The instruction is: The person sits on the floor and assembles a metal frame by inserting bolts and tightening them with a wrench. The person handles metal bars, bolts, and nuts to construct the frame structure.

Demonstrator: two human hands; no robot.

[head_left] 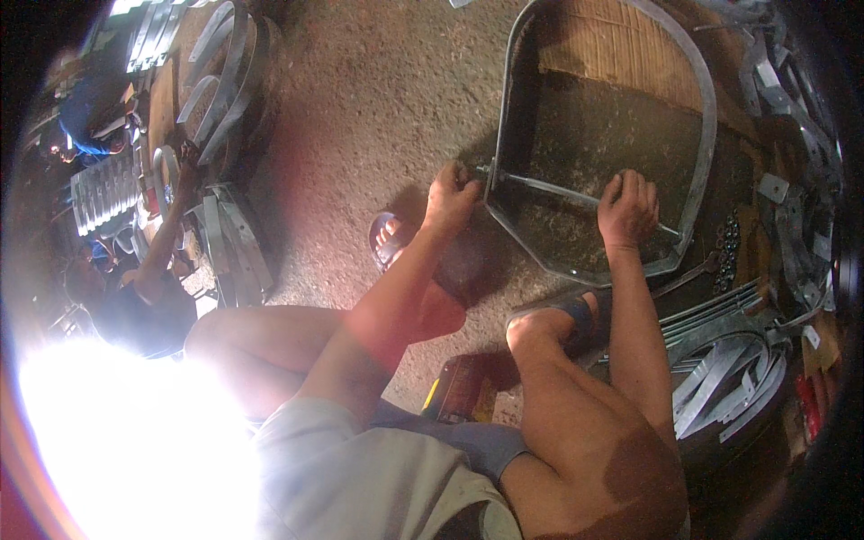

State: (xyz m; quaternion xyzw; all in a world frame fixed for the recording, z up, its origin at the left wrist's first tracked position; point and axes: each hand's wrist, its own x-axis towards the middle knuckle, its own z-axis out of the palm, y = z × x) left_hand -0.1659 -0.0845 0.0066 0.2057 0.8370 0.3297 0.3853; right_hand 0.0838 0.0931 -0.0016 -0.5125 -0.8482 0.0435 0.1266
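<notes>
A rounded metal strap frame [711, 117] with angled lower corners stands before me. A thin metal rod [558, 190] crosses it from side to side, its left end poking out through the frame's left edge. My left hand [453, 200] is closed in a pinch right beside that outer end; whatever small part lies between the fingertips is hidden. Inside the frame, my right hand [627, 211] is closed around the rod toward its right end, fingers curled over it.
Corrugated cardboard [621, 45] lies under the frame's far part. At right are a wrench [697, 272], several nuts [727, 247], rods [711, 310] and curved metal strips [733, 382]. A red-and-yellow box [459, 389] sits between my legs. Another person [148, 306] works at left among metal strips [229, 238].
</notes>
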